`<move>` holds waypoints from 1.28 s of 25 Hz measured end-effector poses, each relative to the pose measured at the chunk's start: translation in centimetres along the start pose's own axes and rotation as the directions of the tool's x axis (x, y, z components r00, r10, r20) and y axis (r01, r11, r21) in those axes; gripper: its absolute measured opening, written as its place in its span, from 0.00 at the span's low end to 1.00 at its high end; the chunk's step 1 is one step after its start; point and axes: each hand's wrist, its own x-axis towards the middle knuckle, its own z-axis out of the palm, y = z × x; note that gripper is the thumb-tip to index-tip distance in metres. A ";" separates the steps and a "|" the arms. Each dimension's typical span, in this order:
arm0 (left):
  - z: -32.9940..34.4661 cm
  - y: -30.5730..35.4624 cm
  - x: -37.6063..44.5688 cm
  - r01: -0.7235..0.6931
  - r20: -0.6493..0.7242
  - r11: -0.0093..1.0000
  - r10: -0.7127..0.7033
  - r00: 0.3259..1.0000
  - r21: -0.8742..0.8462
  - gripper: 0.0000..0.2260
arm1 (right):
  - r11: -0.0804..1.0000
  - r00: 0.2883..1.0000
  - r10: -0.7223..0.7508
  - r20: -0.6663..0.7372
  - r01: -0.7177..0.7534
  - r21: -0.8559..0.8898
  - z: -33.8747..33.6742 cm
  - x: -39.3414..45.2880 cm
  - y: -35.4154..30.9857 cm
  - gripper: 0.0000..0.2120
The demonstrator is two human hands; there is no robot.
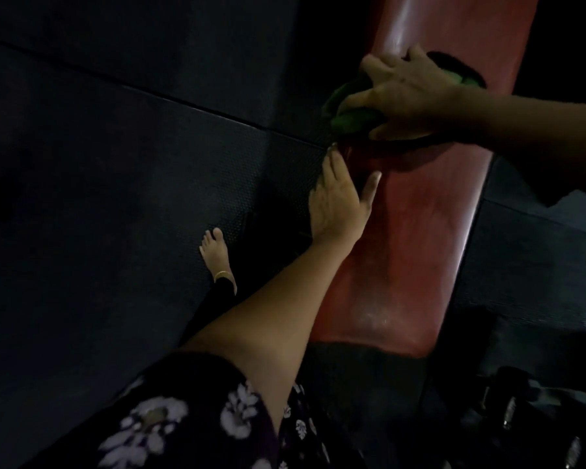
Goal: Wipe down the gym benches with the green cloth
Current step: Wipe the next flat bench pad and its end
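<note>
Here your right hand (410, 96) presses the bunched green cloth (347, 113) under spread fingers onto the far half of the red bench (420, 231). Your left hand (335, 204) rests flat on its left edge, holding nothing. Wiping is underway; next, likely draw the cloth nearward over the dull near pad.

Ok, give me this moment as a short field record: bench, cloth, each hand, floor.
bench: red padded bench, runs from near the camera to the top of the view, shiny in patches
cloth: green cloth, bunched, lying on the bench
right hand: right hand on top of the cloth, fingers spread over it, pressing it to the pad
left hand: left hand at the bench's left edge, fingers straight, holding nothing
floor: dark rubber mat, a bare foot standing on it
</note>
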 end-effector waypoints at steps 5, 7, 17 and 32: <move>0.5 -0.5 0.2 -0.034 -0.071 0.999 0.035 0.997 0.021 0.37 | 0.956 0.963 0.269 0.009 -0.268 0.120 -1.1 2.2 3.0 0.26; 0.3 -0.8 0.4 -0.055 -0.109 0.998 0.057 0.992 0.015 0.38 | 0.979 0.983 0.180 0.035 -0.183 0.094 -1.0 1.4 0.8 0.26; -0.9 -0.1 0.9 -0.025 0.191 0.987 -0.006 0.982 0.158 0.38 | 0.966 0.968 0.245 0.046 -0.248 0.068 -1.7 3.0 4.7 0.25; -1.1 -0.6 1.6 -0.002 0.206 0.967 -0.051 0.977 0.253 0.40 | 0.999 0.998 0.046 -0.031 -0.046 -0.025 -1.0 2.6 6.6 0.31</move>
